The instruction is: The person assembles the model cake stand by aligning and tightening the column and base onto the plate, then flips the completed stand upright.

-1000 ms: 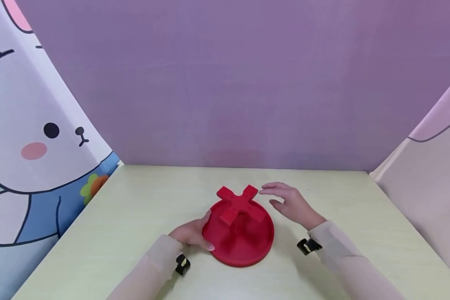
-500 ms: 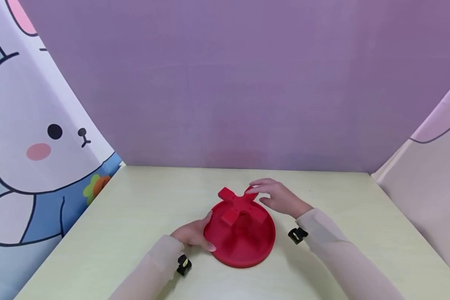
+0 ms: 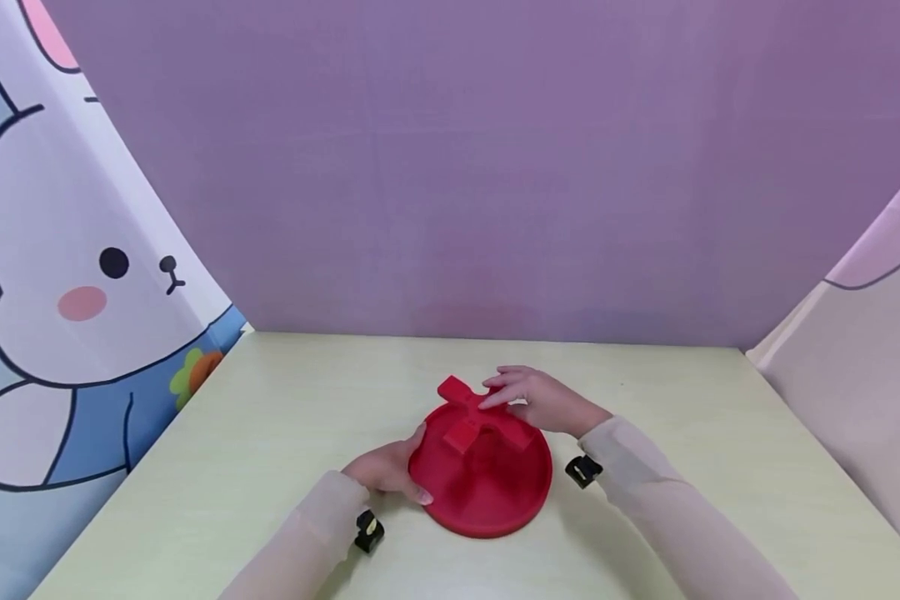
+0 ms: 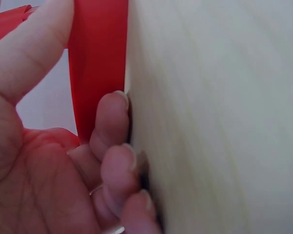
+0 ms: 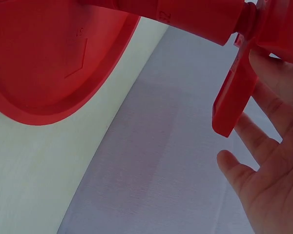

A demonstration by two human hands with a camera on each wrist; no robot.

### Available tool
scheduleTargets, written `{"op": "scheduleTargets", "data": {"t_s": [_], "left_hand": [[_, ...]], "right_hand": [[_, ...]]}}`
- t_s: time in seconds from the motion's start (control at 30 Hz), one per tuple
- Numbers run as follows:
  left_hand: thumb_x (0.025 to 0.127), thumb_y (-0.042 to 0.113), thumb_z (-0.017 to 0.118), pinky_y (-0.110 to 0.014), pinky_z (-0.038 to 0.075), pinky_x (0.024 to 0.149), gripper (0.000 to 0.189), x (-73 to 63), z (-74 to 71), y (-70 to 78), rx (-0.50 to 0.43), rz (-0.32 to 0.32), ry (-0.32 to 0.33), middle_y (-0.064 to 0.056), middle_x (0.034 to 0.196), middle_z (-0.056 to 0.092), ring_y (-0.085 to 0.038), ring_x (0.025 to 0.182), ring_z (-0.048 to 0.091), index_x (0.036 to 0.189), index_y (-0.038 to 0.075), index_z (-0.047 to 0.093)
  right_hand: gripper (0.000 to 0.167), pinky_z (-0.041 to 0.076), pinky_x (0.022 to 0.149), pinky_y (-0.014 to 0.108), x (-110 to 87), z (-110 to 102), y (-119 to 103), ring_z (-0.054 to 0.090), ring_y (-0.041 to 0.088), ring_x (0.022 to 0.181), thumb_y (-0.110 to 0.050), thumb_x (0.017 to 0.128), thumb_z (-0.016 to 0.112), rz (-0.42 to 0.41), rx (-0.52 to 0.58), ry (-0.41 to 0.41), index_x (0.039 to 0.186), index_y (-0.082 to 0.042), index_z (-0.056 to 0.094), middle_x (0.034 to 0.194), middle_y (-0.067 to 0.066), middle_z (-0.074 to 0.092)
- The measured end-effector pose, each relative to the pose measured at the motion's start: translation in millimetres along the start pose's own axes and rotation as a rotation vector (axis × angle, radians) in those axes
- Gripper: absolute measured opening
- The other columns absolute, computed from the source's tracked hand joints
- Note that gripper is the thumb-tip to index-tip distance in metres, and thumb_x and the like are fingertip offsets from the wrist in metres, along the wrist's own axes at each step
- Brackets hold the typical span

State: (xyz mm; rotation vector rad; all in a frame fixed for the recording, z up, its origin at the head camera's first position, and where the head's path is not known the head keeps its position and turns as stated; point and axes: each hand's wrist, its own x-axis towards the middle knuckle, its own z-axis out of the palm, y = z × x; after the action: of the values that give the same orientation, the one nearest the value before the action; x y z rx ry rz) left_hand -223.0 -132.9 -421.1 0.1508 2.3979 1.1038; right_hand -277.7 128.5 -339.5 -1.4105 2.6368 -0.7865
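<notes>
A red plastic stand has a round base (image 3: 487, 508) lying on the table and a four-armed cross (image 3: 461, 434) raised above it. In the right wrist view a ribbed-ended post (image 5: 195, 17) joins the two. My left hand (image 3: 385, 468) grips the base's left rim; in the left wrist view its thumb lies across the rim (image 4: 100, 63) and its fingers curl low beside the tabletop. My right hand (image 3: 551, 405) holds the cross's far right arm (image 5: 234, 95), thumb on one side and fingers on the other. Its fingers partly cover that arm in the head view.
A pale wood-grain table (image 3: 307, 392) lies under everything. Behind it rises a purple backdrop (image 3: 450, 183), with a cartoon-print cloth (image 3: 52, 367) at left and a pale one (image 3: 862, 375) at right. Small black wrist cameras (image 3: 584, 471) sit on both sleeves.
From beside the cross, my right hand has moved left and taken hold of its far right arm. My left hand keeps its grip on the base, and the stand has hardly moved.
</notes>
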Motion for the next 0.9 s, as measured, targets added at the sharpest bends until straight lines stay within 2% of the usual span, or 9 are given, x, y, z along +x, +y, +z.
{"op": "scheduleTargets", "data": {"t_s": [0.07, 0.23, 0.43, 0.63, 0.77, 0.83, 0.9], "left_hand": [[0.07, 0.013, 0.085, -0.037, 0.046, 0.067, 0.11, -0.6, -0.6, 1.1, -0.003, -0.007, 0.001, -0.014, 0.134, 0.044, -0.03, 0.108, 0.041, 0.153, 0.003, 0.014], [0.069, 0.013, 0.085, -0.042, 0.05, 0.078, 0.11, -2.2, -2.4, 1.6, -0.008, -0.012, 0.005, -0.014, 0.139, 0.041, -0.032, 0.117, 0.04, 0.153, 0.004, 0.014], [0.068, 0.013, 0.086, -0.046, 0.051, 0.084, 0.112, -3.0, -4.7, 3.0, -0.002, -0.018, 0.021, -0.014, 0.143, 0.039, -0.034, 0.125, 0.037, 0.153, 0.006, 0.015], [0.068, 0.013, 0.086, -0.046, 0.05, 0.085, 0.111, -2.8, -3.2, 3.3, -0.021, -0.02, 0.003, -0.014, 0.142, 0.039, -0.034, 0.124, 0.037, 0.153, 0.005, 0.015], [0.069, 0.012, 0.085, -0.044, 0.05, 0.083, 0.111, -2.2, -2.2, 2.2, -0.051, -0.003, -0.016, -0.014, 0.14, 0.04, -0.033, 0.121, 0.039, 0.153, 0.003, 0.013], [0.069, 0.012, 0.085, -0.042, 0.051, 0.08, 0.111, -1.7, -1.9, 2.0, -0.057, 0.007, -0.019, -0.013, 0.139, 0.041, -0.031, 0.119, 0.04, 0.153, 0.003, 0.013], [0.069, 0.012, 0.086, -0.04, 0.05, 0.077, 0.111, -1.0, -1.7, 1.7, -0.058, 0.012, -0.019, -0.013, 0.138, 0.042, -0.03, 0.116, 0.041, 0.153, 0.004, 0.013]], "right_hand": [[0.03, 0.052, 0.087, 0.042, -0.1, 0, -1, 0.044, 0.043, 0.124, 0.007, 0.085, 0.066, -0.01, -0.033, 0.006, 0.109, -0.009, 0.074, 0.124, 0.018, 0.06], [0.03, 0.05, 0.089, 0.042, 1.1, 3, -2, 0.052, 0.036, 0.116, 0.005, 0.083, 0.068, -0.024, -0.101, 0.018, 0.109, -0.009, 0.074, 0.115, 0.014, 0.063], [0.035, 0.051, 0.071, 0.023, -0.4, 8, -6, 0.057, 0.016, 0.09, -0.005, 0.08, 0.075, 0.058, -0.096, 0.037, 0.115, -0.009, 0.071, 0.101, 0.004, 0.063], [0.035, 0.047, 0.06, 0.018, -6.8, 13, -19, 0.053, 0.007, 0.071, -0.016, 0.082, 0.075, 0.1, -0.181, 0.066, 0.116, -0.009, 0.071, 0.092, 0.001, 0.064], [0.029, 0.046, 0.058, 0.018, -9.9, 12, -26, 0.053, 0.005, 0.067, -0.02, 0.086, 0.071, 0.158, -0.174, 0.082, 0.114, -0.01, 0.072, 0.089, -0.002, 0.068], [0.025, 0.046, 0.058, 0.018, -11.2, 11, -27, 0.055, 0.006, 0.07, -0.018, 0.087, 0.07, 0.179, -0.16, 0.127, 0.111, -0.01, 0.073, 0.09, -0.002, 0.069], [0.022, 0.048, 0.059, 0.019, -12.5, 9, -26, 0.057, 0.01, 0.074, -0.013, 0.086, 0.07, 0.156, -0.176, 0.179, 0.108, -0.011, 0.074, 0.092, 0.0, 0.067]]}}
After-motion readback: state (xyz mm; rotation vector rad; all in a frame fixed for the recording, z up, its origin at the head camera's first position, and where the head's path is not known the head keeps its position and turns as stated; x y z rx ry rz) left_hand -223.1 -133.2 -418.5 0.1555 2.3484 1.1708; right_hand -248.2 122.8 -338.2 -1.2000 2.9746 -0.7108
